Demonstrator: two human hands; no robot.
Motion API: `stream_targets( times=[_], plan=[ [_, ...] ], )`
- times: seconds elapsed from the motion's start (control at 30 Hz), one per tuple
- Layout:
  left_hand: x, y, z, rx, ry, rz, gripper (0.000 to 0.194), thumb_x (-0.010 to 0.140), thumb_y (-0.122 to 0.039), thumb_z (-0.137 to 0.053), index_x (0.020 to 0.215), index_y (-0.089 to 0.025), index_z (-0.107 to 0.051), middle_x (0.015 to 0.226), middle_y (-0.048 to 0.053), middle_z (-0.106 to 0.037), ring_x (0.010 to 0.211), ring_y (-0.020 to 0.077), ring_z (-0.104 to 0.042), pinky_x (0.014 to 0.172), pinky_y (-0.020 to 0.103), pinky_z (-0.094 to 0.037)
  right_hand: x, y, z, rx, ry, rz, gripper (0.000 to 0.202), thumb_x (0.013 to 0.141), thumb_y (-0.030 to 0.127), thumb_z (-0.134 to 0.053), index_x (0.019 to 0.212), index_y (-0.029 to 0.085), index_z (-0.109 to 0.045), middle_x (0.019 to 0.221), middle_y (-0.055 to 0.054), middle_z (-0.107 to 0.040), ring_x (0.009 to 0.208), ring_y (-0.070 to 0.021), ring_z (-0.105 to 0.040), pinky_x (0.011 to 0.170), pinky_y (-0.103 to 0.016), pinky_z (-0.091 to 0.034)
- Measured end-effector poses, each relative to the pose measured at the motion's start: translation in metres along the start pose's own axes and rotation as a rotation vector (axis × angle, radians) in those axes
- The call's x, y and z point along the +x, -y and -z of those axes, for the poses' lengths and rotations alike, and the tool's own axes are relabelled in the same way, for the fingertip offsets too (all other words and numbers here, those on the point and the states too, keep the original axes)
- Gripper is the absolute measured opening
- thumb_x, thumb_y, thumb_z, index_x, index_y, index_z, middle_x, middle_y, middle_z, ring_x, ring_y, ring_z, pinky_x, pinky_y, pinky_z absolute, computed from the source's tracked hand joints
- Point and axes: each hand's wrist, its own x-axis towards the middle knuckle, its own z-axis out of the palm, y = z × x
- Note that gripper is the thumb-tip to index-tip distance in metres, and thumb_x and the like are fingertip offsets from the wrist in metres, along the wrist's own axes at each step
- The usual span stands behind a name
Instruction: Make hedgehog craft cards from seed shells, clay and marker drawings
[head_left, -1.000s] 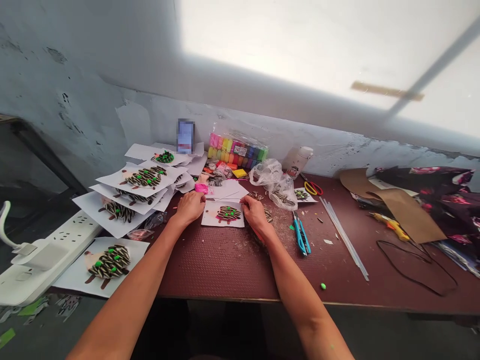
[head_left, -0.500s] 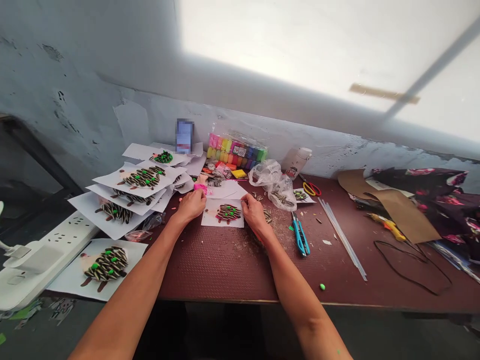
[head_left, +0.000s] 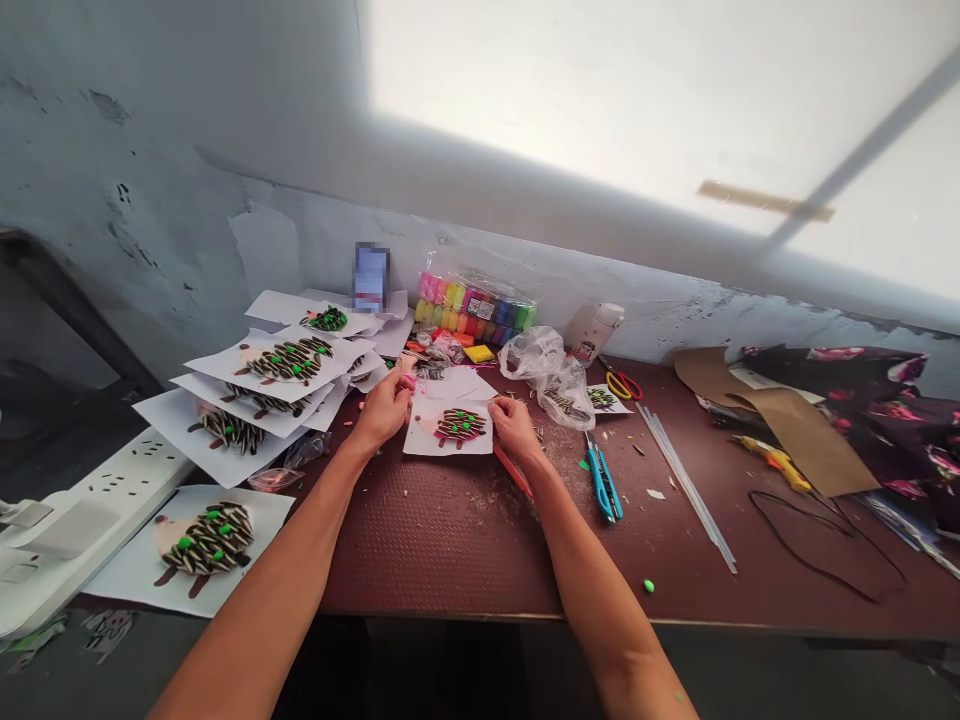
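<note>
A small white card [head_left: 420,442] carries a hedgehog picture [head_left: 460,424] made of striped seeds with green and pink dabs. My left hand [head_left: 384,405] pinches the card's upper left corner. At the upper right corner, my right hand [head_left: 514,425] has its fingers closed on the same card. An orange-red tool [head_left: 514,472] lies partly hidden under my right wrist. Just behind the card are white paper sheets [head_left: 459,381] and a bit of pink clay [head_left: 408,382].
Finished hedgehog cards [head_left: 296,362] are stacked at left, near a power strip [head_left: 97,510]. Behind stand a clay pack [head_left: 476,305] and a bottle [head_left: 598,333]. Rightward lie a blue cutter [head_left: 602,480], scissors [head_left: 622,384], glue sticks [head_left: 688,488] and a glue gun [head_left: 776,462].
The card has tilted up slightly and shifted a little to the right with both hands. More of the orange-red tool shows beside my right wrist.
</note>
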Motion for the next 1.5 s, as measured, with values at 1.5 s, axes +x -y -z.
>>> stream_targets(
  times=[1.5],
  plan=[
    [-0.012,-0.026,-0.001,0.596,0.018,-0.216,0.037,0.089,-0.003,-0.048,0.111,-0.012,-0.076,0.112,0.018,-0.074,0.106,0.0296,-0.069,0.094,0.040,-0.052,0.062,0.082,-0.079,0.635,0.285,-0.075,0.022,0.068,0.013,-0.075,0.087,0.018,-0.063,0.065,0.004,-0.066,0.051,-0.0090,-0.059,0.050,-0.020,-0.054]
  ],
)
